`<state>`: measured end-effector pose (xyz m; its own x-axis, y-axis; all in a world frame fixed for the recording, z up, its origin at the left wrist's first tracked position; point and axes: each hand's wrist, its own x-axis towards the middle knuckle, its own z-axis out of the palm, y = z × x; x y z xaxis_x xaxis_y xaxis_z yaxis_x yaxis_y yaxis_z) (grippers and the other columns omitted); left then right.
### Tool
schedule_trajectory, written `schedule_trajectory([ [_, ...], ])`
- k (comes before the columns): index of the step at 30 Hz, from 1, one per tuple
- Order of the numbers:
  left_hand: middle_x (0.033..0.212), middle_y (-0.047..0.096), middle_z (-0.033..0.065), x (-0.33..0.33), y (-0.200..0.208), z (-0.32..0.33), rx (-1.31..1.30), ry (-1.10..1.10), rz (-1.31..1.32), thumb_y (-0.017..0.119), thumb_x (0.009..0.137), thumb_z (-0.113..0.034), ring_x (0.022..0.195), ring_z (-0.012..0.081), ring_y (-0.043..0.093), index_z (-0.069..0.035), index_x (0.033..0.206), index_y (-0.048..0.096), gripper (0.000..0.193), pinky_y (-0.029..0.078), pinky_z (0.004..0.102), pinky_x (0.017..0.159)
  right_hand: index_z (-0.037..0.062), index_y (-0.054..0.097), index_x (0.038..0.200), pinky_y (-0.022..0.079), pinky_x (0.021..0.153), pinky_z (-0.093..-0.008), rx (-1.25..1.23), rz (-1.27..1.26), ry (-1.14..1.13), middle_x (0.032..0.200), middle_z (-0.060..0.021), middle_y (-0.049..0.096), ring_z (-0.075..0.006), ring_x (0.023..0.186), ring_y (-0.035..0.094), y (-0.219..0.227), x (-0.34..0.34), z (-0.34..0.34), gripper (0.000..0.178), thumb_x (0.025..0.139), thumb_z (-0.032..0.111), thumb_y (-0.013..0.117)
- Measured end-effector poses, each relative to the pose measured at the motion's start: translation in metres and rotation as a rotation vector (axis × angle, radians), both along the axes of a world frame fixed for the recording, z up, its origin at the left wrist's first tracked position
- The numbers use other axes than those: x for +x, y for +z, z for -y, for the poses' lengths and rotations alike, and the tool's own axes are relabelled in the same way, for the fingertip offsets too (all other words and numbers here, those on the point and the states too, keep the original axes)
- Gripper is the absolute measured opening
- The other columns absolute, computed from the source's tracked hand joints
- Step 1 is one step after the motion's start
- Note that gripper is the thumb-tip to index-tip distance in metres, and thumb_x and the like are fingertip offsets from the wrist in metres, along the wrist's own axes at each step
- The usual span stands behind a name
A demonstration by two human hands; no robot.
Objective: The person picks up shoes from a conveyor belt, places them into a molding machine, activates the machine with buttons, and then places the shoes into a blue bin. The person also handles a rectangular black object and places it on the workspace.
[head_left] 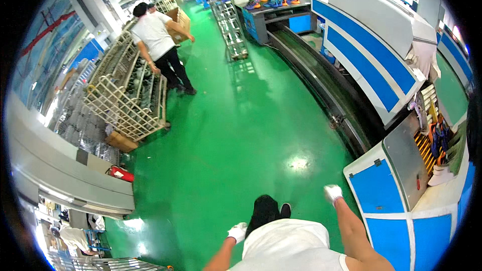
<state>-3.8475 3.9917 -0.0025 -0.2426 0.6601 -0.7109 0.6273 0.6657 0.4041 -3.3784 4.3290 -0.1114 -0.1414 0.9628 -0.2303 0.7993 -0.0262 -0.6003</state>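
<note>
My left hand (237,232), in a white glove, hangs beside my body with its fingers loosely curled and nothing visible in them. My right hand (332,193), gloved in white too, is held out to the right, its fingers closed in a loose fist with no object showing. Neither hand touches anything. Nearest to the right one is a white and blue machine cabinet (376,185). Below me are my dark trouser leg (264,212) and one shoe (285,211) on the green floor (216,150).
A curved conveyor track (321,85) runs along the right, with shoes (273,1) on a machine beyond. A metal rack trolley (231,30) stands ahead. At left, a person (153,32) walks beside a cream wire cart (128,100). A red extinguisher (120,173) lies by the pillar.
</note>
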Motion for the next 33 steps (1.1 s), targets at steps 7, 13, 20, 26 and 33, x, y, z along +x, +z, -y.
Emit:
schedule_trajectory([
  [7, 0.145, 0.062, 0.0155, -0.048, -0.018, -0.146, -0.111, 0.510, 0.343, 0.035, 0.108, -0.025, 0.134, 0.0271, 0.058, -0.003, 0.146, 0.057, 0.049, 0.044, 0.0387, 0.113, 0.0017, 0.075, 0.115, 0.056, 0.067, -0.0374, -0.107, -0.276, 0.126, 0.092, -0.0097, 0.076, -0.0215, 0.074, 0.069, 0.082, -0.199, -0.192, 0.041, 0.090, 0.033, 0.068],
  [13, 0.137, 0.065, 0.0216, -0.178, -0.031, -0.235, 0.037, 0.400, 0.075, 0.047, 0.103, -0.031, 0.128, 0.0387, 0.061, -0.009, 0.132, 0.068, 0.042, 0.048, 0.0455, 0.109, 0.0060, 0.072, 0.082, 0.056, 0.062, -0.0488, -0.324, 0.034, 0.161, 0.070, -0.0117, 0.070, -0.0292, 0.063, 0.067, 0.065, -0.238, -0.278, 0.034, 0.094, 0.035, 0.059],
  [20, 0.142, 0.063, 0.0192, -0.252, 0.063, -0.567, 0.030, -0.081, -0.163, 0.049, 0.098, -0.056, 0.133, 0.0392, 0.058, -0.016, 0.144, 0.057, 0.062, 0.040, 0.0570, 0.114, 0.0124, 0.059, 0.082, 0.046, 0.049, -0.0372, -0.930, -0.357, -0.570, 0.067, -0.0031, 0.056, -0.0185, 0.053, 0.053, 0.080, -0.161, -0.332, 0.018, 0.097, 0.021, 0.061],
  [26, 0.135, 0.067, 0.0199, -0.305, 0.075, -0.794, 0.353, -0.010, -0.071, 0.055, 0.099, -0.047, 0.126, 0.0381, 0.062, -0.008, 0.140, 0.060, 0.057, 0.047, 0.0483, 0.109, 0.0119, 0.064, 0.088, 0.053, 0.051, -0.0421, -0.934, -0.277, -0.621, 0.074, -0.0052, 0.063, -0.0222, 0.057, 0.060, 0.083, -0.196, -0.440, 0.011, 0.098, 0.017, 0.061],
  [33, 0.142, 0.063, 0.0169, -0.327, 0.045, -0.924, 0.210, -0.225, -0.108, 0.049, 0.098, -0.058, 0.135, 0.0364, 0.057, -0.011, 0.145, 0.058, 0.067, 0.041, 0.0496, 0.116, 0.0086, 0.068, 0.082, 0.056, 0.052, -0.0477, -0.945, -0.390, -0.705, 0.075, -0.0095, 0.067, -0.0275, 0.063, 0.067, 0.056, -0.246, -0.652, 0.019, 0.097, 0.021, 0.068],
])
